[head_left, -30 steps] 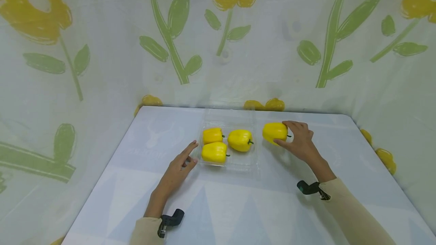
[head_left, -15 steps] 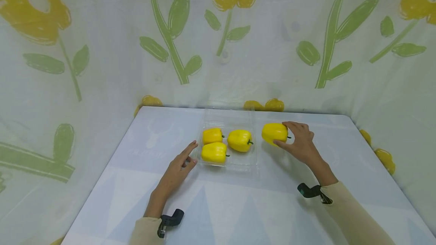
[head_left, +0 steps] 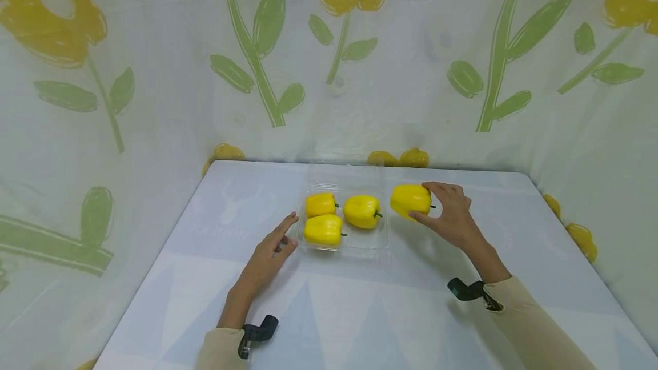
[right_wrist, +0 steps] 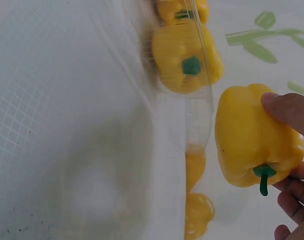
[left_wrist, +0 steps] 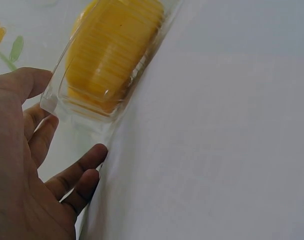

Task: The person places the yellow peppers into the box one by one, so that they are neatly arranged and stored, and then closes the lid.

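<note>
A clear plastic tray [head_left: 381, 240] sits mid-table with three yellow bell peppers in it: one at back left [head_left: 321, 204], one at front left [head_left: 323, 229], one in the middle [head_left: 362, 211]. My right hand [head_left: 446, 214] grips a fourth yellow pepper [head_left: 409, 200] just right of the tray, lifted slightly; in the right wrist view this pepper [right_wrist: 252, 137] shows its green stem between my fingers. My left hand [head_left: 272, 248] lies open on the table with its fingers against the tray's left edge [left_wrist: 66, 107].
The white table [head_left: 360, 313] is walled on all sides by a flower-printed cloth [head_left: 329, 61]. Its front half holds only my forearms. A hinged clear lid [head_left: 345, 173] lies behind the tray.
My right hand has carried the fourth pepper a little left and up, closer to the tray's right edge. The left hand has stayed put.
</note>
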`<state>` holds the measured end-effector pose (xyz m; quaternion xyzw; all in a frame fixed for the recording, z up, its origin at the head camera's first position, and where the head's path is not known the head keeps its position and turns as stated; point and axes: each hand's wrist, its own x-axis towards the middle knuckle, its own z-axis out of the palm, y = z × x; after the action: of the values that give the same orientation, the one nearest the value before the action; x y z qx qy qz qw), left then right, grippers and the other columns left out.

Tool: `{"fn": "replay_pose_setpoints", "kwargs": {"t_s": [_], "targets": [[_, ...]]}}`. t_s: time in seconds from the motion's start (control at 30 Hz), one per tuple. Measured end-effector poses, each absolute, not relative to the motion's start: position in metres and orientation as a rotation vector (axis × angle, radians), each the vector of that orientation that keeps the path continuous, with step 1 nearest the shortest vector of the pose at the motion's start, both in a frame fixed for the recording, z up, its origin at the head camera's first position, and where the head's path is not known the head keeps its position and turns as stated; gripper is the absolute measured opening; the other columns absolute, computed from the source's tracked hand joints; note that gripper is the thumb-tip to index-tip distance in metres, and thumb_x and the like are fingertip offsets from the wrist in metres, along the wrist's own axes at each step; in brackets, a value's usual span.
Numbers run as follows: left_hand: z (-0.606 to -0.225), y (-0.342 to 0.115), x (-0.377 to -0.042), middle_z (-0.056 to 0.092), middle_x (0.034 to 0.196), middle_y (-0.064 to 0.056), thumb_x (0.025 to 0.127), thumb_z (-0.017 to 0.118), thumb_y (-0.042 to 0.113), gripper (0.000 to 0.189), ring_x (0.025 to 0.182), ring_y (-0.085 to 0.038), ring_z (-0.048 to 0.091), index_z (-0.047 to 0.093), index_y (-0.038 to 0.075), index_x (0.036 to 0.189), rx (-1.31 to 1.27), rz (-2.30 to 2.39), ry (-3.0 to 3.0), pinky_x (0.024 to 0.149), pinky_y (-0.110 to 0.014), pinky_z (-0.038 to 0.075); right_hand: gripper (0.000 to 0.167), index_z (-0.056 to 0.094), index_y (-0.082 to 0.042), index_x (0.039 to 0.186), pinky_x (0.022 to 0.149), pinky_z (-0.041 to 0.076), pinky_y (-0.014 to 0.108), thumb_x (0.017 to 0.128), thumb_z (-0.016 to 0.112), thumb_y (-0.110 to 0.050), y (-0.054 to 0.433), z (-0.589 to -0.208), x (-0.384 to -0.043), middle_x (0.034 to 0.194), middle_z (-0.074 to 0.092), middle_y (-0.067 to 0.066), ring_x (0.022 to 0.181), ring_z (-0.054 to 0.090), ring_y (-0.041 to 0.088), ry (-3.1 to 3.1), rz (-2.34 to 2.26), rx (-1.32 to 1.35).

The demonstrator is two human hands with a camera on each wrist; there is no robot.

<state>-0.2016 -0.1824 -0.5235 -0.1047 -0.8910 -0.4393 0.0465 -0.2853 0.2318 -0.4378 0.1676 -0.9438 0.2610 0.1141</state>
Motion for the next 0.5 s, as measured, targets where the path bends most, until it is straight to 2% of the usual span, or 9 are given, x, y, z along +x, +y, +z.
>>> {"fn": "replay_pose_setpoints", "kwargs": {"t_s": [0.5], "targets": [[-0.5232,-0.1825,-0.2026,0.028,0.159,0.022,0.104,0.054,0.038,0.057,0.101,-0.016,0.051,0.033,0.035,0.157,-0.305,-1.341,-2.742,0.087,-0.043,0.046,0.074,0.054,-0.004,0.138,0.093,0.023,0.063,0.079,0.086,-0.036,0.2237,-0.4366,-0.2809,0.14,0.051,0.02,0.127,0.035,0.04,-2.709,0.812,0.56]]}}
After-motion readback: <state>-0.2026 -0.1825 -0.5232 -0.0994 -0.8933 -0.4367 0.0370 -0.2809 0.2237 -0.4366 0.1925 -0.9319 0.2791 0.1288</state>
